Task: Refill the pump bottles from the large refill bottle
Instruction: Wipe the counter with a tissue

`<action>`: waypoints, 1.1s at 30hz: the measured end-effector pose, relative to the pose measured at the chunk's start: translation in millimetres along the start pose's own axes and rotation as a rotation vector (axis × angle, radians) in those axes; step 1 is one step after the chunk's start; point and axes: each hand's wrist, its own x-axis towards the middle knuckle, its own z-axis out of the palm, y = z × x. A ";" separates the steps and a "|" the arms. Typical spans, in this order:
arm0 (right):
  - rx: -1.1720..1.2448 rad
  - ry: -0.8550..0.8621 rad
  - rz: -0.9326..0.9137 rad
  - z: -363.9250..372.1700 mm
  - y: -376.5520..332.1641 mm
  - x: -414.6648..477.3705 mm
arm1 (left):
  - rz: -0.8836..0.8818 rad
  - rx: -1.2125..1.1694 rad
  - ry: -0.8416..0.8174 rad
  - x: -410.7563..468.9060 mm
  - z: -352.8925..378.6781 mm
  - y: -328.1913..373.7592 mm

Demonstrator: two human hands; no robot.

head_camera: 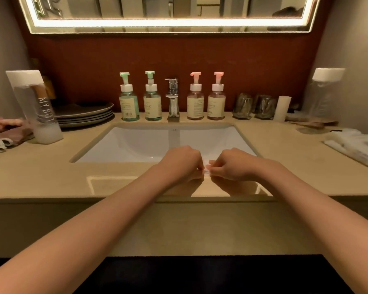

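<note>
Hands (182, 163) (228, 166) pinching white scrap (206, 171), identity unclear

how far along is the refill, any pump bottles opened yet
Nothing looks done: the green pump bottles and pink pump bottles stand by the faucet with pumps on, and the large bottle at left is capped. In hand: the left hand and right hand pinch a small white thing, too small to identify. Opening, pouring and closing all remain.
</note>
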 end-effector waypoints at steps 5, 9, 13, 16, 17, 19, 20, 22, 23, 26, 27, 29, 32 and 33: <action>0.052 0.022 0.116 -7.3 37.1 -22.1 | 0.068 0.017 -0.002 21.8 6.4 38.6; 0.056 0.068 0.208 -16.1 66.9 -46.7 | 0.149 0.012 0.010 39.5 10.0 74.8; 0.019 0.094 0.307 -28.0 98.8 -75.5 | 0.264 0.042 0.005 55.9 11.5 120.4; -0.001 0.131 0.369 -34.3 121.9 -94.9 | 0.327 0.058 0.004 68.4 12.5 153.3; 0.001 0.141 0.375 -34.7 124.4 -95.6 | 0.326 0.068 -0.002 72.3 11.8 157.4; 0.002 0.188 0.428 -36.2 137.6 -111.1 | 0.361 0.083 -0.020 81.8 11.0 183.1; 0.004 0.213 0.440 -35.7 139.3 -111.6 | 0.367 0.094 -0.016 84.6 9.6 187.9; -0.001 0.293 0.504 -36.3 148.3 -127.7 | 0.417 0.112 -0.006 88.7 6.7 213.1; 0.006 0.345 0.529 -37.6 153.3 -135.6 | 0.445 0.115 0.003 89.3 4.9 224.9; 0.084 0.531 0.592 -45.7 171.4 -165.6 | 0.515 0.040 0.018 90.9 -0.4 260.9; 0.111 0.576 0.623 -48.8 176.7 -176.4 | 0.526 0.000 0.016 91.5 -1.8 271.3; 0.160 0.640 0.691 -53.6 185.1 -198.3 | 0.548 -0.074 0.006 91.5 -1.7 292.0; 0.286 0.737 0.788 -53.5 198.8 -226.2 | 0.613 -0.141 0.007 89.5 3.9 320.9; 0.328 0.755 0.834 -50.4 204.7 -236.3 | 0.632 -0.161 -0.009 87.2 7.5 332.0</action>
